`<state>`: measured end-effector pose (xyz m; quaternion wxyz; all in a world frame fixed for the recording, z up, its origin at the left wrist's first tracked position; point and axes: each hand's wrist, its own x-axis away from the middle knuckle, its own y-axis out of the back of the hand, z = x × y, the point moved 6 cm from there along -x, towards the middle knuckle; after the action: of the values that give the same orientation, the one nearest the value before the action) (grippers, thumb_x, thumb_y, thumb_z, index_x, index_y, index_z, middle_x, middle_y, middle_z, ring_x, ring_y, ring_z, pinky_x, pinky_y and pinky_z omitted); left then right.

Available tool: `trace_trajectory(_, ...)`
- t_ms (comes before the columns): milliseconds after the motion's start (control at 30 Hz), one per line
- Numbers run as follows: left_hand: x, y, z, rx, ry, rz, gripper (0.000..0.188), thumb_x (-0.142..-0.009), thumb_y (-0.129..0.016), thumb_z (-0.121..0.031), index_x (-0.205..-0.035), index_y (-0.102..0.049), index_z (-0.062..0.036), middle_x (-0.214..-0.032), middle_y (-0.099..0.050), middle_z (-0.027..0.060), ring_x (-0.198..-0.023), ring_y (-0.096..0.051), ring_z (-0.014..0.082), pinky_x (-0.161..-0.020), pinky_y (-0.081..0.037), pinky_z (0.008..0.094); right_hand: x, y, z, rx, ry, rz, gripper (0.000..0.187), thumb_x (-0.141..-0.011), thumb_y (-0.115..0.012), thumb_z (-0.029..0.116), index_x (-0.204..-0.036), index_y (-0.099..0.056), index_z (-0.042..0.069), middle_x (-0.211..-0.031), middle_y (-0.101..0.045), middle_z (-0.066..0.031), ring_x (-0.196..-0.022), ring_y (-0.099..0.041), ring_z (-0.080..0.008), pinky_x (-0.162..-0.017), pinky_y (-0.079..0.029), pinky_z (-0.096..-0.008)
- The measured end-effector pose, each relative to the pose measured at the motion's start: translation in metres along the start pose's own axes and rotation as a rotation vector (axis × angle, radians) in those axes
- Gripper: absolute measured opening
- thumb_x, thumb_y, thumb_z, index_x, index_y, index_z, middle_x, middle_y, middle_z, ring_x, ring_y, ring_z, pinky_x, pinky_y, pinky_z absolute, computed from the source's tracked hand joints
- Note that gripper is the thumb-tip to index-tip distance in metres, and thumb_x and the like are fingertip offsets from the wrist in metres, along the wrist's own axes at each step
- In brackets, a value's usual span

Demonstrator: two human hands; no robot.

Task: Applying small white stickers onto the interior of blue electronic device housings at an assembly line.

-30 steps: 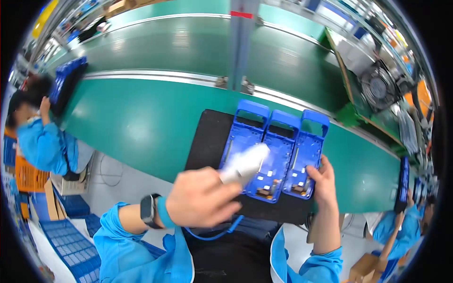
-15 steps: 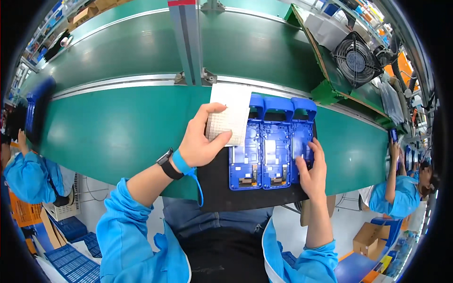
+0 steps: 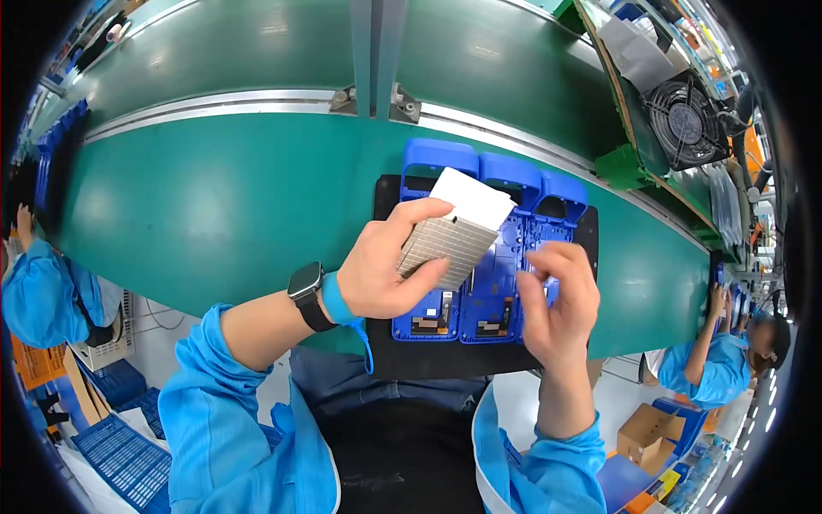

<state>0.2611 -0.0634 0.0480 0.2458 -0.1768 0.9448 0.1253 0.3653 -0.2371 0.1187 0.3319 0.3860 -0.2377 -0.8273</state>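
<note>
My left hand (image 3: pixel 381 270) grips a sheet of small grey rectangular pieces (image 3: pixel 447 250) with white backing, thumb on its face. The sheet is held tilted above blue plastic housings (image 3: pixel 441 155), hiding part of them. Three housings stand side by side on a black mat (image 3: pixel 428 366), their insides facing up and a raised loop at each far end. Over the right-hand housing is my right hand (image 3: pixel 562 304), thumb and forefinger drawn together in a pinch. Whatever lies between those fingertips is too small to make out. A blue band and a dark watch (image 3: pixel 306 287) circle my left wrist.
The green bench (image 3: pixel 223 197) has a metal rail and post (image 3: pixel 374 60) behind it. A black fan (image 3: pixel 687 122) stands by a green-edged shelf at the back right. Co-workers in blue (image 3: pixel 43 295) sit at both sides. Blue crates (image 3: pixel 120 458) lie lower left.
The sheet has moved right over the housings and tilted. My right hand has lifted off the right-hand housing and drawn its fingers into a pinch. The view has shifted slightly.
</note>
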Motion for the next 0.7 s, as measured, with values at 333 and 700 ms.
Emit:
trace_trajectory(333,0.000,0.005,-0.010,-0.108,-0.112,0.031,0.055,-0.082,-0.069,0.002,-0.133,-0.049,0.0030,-0.098,-0.069,0.0175,-0.072,-0.070,0.0273,-0.062,-0.053,0.0338,-0.044,-0.045,0.008,-0.031,0.124,0.150,0.014,-0.084,-0.072,-0.007,-0.094,-0.065,0.000,-0.091,-0.063,-0.0093,-0.072,-0.060,-0.0171,-0.063,-0.049,-0.0278)
trace_trajectory(700,-0.003,0.006,-0.012,-0.074,-0.079,-0.018,0.055,-0.077,-0.064,0.003,-0.130,-0.052,0.0000,-0.092,-0.070,0.0210,-0.072,-0.070,0.0377,-0.062,-0.056,0.0391,-0.048,-0.053,0.014,0.074,0.214,0.227,0.015,-0.083,-0.070,-0.008,-0.092,-0.062,0.001,-0.087,-0.060,-0.0105,-0.074,-0.059,-0.0234,-0.065,-0.049,-0.0331)
